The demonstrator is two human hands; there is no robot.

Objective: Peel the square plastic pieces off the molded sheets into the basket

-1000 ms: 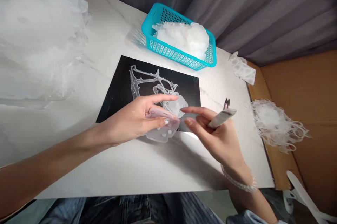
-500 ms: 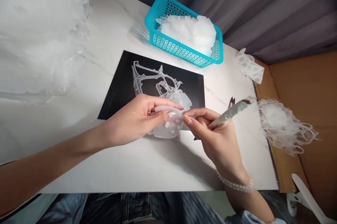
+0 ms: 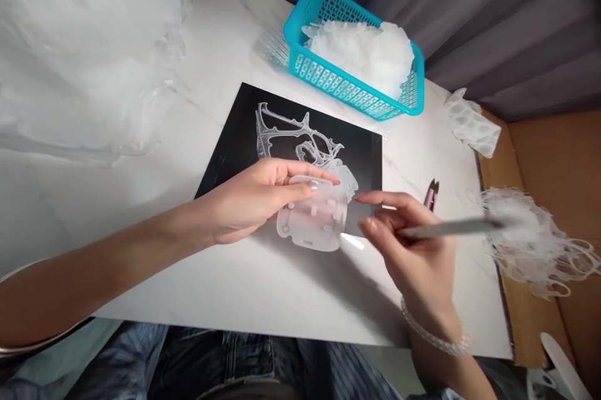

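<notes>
Between thumb and fingers, my left hand (image 3: 256,196) pinches a translucent plastic piece (image 3: 312,225) with rounded corners, small slots and raised tabs. My right hand (image 3: 416,246) is just right of the piece, apart from it, thumb and index finger spread. A slim pale-handled tool (image 3: 451,228) lies gripped in that hand's curled fingers, pointing right; its tip is blurred and its kind cannot be made out. Behind my left hand, a clear plastic sprue frame (image 3: 284,133) and more translucent pieces (image 3: 346,176) lie on a black mat (image 3: 230,137).
A turquoise basket (image 3: 347,92) holds a heap of white translucent pieces. A large clear bag (image 3: 84,56) covers the left side. Pink-handled nippers (image 3: 431,196) lie to the right. Plastic scraps (image 3: 530,237) hang by a cardboard box (image 3: 558,168); a patterned plastic piece (image 3: 472,123) is at the back right.
My right hand has drawn away from the plastic piece to the right, and its tool has swung lower. The piece in my left hand now shows more fully. The whole view has shifted slightly.
</notes>
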